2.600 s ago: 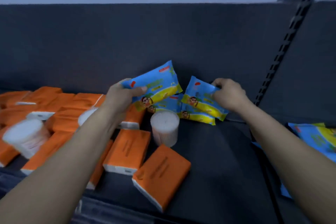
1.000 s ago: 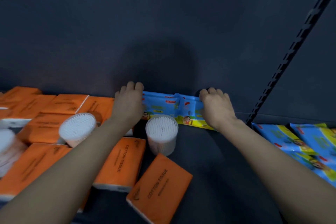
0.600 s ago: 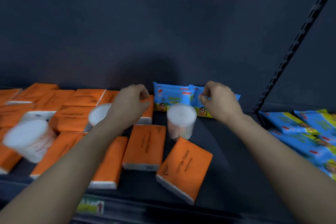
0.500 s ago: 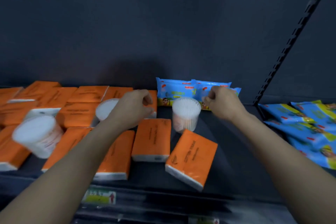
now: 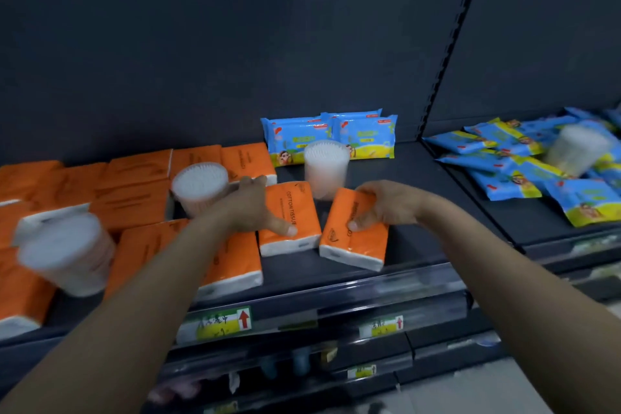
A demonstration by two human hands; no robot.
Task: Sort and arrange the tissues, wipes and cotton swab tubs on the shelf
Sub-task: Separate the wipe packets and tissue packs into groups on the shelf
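Moved my hands off the wipes (image 5: pixel 366 134), now standing at shelf (image 5: pixel 420 185) back. My right hand (image 5: pixel 386 207) pinches front tissue pack (image 5: pixel 359 242); left hand (image 5: pixel 247 208) grips neighbouring pack (image 5: pixel 295 212). Tissues, swab tubs (image 5: pixel 326 171) still unsorted.

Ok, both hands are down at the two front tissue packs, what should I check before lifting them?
1. Right hand grip on the right tissue pack: ok, fingers over its far edge, thumb on top.
2. Left hand grip on the middle tissue pack: cannot tell, only the thumb plainly lies on it.
3. Swab tub behind them upright and untouched: ok.
4. The right tissue pack square with its neighbour: not ok, it lies askew.
5. Wipes standing at the back wall: ok.
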